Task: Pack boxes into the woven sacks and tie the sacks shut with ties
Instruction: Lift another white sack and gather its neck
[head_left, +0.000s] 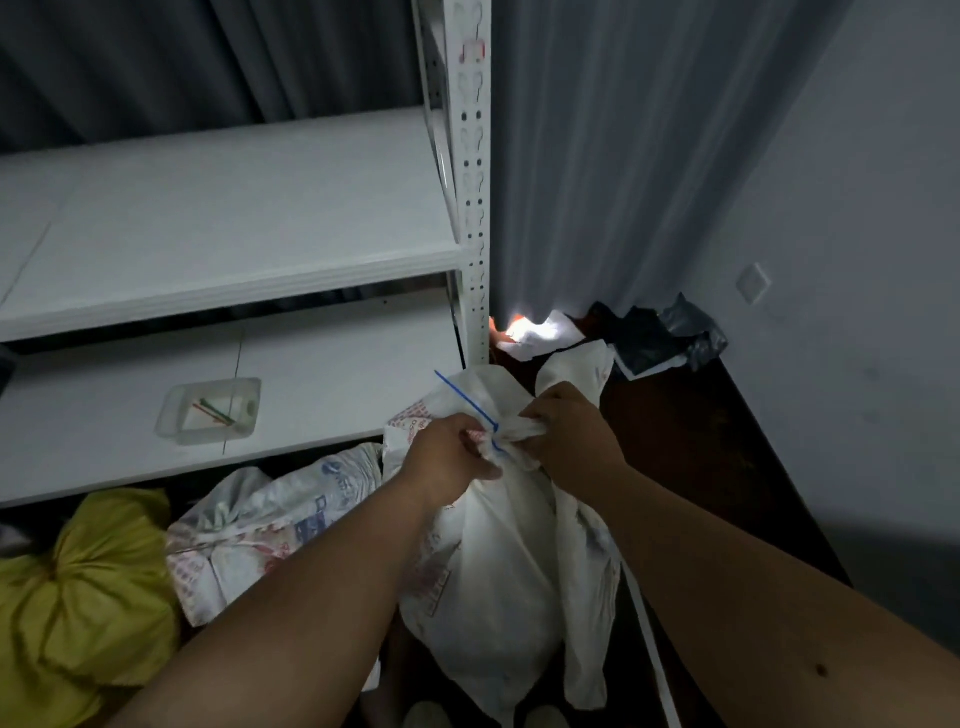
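A filled white woven sack (498, 561) stands on the floor in front of me, its mouth gathered into a bunch. My left hand (447, 457) grips the gathered neck from the left. My right hand (566, 431) grips the bunched fabric from the right. A blue tie (466, 399) is wrapped at the neck between both hands, its free end sticking up to the left. Any boxes inside the sack are hidden.
A tied white printed sack (270, 525) and a tied yellow sack (78, 592) lie at the left. A clear tray (171, 410) with coloured ties sits on the lower white shelf (337, 374). A shelf post, grey curtain and black bags (654, 332) stand behind.
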